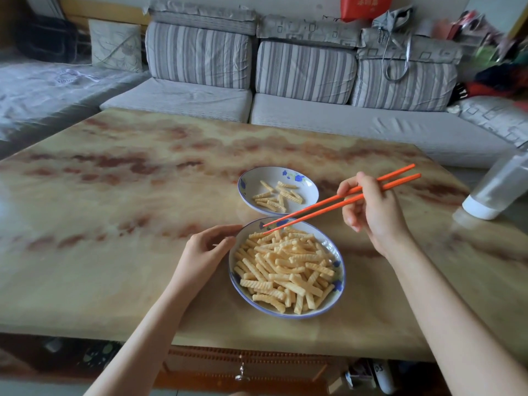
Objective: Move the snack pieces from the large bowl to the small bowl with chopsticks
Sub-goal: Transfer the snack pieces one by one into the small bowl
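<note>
The large bowl, white with a blue rim, sits near the table's front and is heaped with ridged yellow snack pieces. Just behind it stands the small bowl, with several snack pieces in it. My right hand holds a pair of orange chopsticks; their tips are slightly apart over the far rim of the large bowl, touching the top of the heap, and grip no piece. My left hand rests on the table with its fingers curved against the left rim of the large bowl.
The marbled table stretches wide to the left and behind the bowls. A clear bottle with a white cap lies at the right edge. A grey striped sofa runs behind the table.
</note>
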